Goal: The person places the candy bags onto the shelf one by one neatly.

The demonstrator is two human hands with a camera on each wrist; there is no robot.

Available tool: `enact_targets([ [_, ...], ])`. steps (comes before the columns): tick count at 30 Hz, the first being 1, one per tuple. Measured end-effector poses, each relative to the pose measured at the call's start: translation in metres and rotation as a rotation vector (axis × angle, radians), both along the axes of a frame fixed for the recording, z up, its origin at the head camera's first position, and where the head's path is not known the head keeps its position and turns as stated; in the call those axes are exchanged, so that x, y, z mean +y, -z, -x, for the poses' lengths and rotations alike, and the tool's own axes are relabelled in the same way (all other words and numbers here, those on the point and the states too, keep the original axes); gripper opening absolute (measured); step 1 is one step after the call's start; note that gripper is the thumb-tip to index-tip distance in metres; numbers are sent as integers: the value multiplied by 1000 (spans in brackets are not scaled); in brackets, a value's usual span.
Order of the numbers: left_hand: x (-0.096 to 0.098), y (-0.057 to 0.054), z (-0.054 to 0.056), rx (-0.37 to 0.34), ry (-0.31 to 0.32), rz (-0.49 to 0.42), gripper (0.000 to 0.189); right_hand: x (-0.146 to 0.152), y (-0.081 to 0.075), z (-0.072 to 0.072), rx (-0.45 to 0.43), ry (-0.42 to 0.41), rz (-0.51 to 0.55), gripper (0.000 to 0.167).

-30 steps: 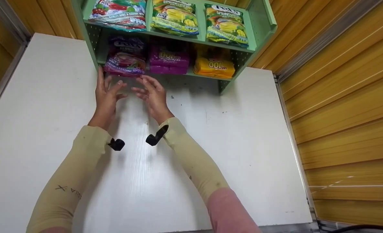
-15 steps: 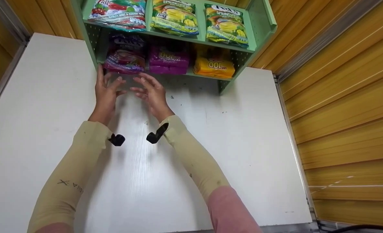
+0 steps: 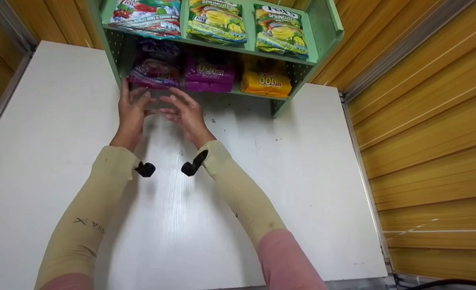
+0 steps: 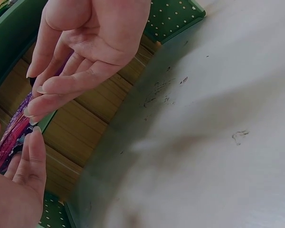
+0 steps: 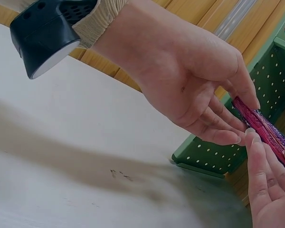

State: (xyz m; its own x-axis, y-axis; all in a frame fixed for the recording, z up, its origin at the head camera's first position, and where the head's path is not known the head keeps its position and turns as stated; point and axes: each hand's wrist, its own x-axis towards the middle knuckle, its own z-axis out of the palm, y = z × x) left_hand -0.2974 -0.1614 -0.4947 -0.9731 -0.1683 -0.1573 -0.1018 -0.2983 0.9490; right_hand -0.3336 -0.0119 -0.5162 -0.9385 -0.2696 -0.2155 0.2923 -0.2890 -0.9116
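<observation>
A purple-and-red candy bag [image 3: 156, 69] lies in the lower left compartment of the green shelf [image 3: 229, 46], its front edge facing me. My left hand [image 3: 132, 117] is at the bag's left front corner, its index finger stretched along the side and the other fingers loosely bent below. Opposite it, my right hand [image 3: 189, 117] has its fingertips at the right front corner. The right wrist view shows the bag's crinkled edge [image 5: 266, 130] between the two hands, with fingertips against it. Neither hand wraps round the bag.
Beside the bag sit a purple pack [image 3: 209, 74] and a yellow pack [image 3: 266, 82]. Above them, a red-and-teal candy bag [image 3: 146, 18] and two yellow-green bags [image 3: 217, 22] line the upper shelf. The white table [image 3: 302, 181] extends below, with wood-patterned walls [image 3: 431, 161] around it.
The candy bag has slid a little deeper into the lower left compartment. Both hands have moved forward with it, toward the shelf.
</observation>
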Motion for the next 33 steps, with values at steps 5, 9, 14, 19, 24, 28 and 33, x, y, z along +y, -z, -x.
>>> enact_targets([
  [5,-1,-2,2,-23,2,18,78,-1,-3,2,-9,-13,-9,34],
  [9,-2,1,7,-37,3,33,77,-1,-4,4,-26,-18,-16,35],
  [14,-3,9,15,-57,0,58,76,-1,-4,6,-37,-37,-38,39],
  [19,-3,15,20,-88,-13,80,75,-1,-6,6,-26,-49,-43,42],
  [24,-2,14,23,-91,-19,79,75,-1,-6,8,-23,-48,-51,42],
  [28,-2,14,25,-94,-16,90,75,-2,-5,10,-20,-44,-56,42],
  [33,-3,15,28,-91,-16,105,74,-3,-5,11,-23,-37,-85,42],
])
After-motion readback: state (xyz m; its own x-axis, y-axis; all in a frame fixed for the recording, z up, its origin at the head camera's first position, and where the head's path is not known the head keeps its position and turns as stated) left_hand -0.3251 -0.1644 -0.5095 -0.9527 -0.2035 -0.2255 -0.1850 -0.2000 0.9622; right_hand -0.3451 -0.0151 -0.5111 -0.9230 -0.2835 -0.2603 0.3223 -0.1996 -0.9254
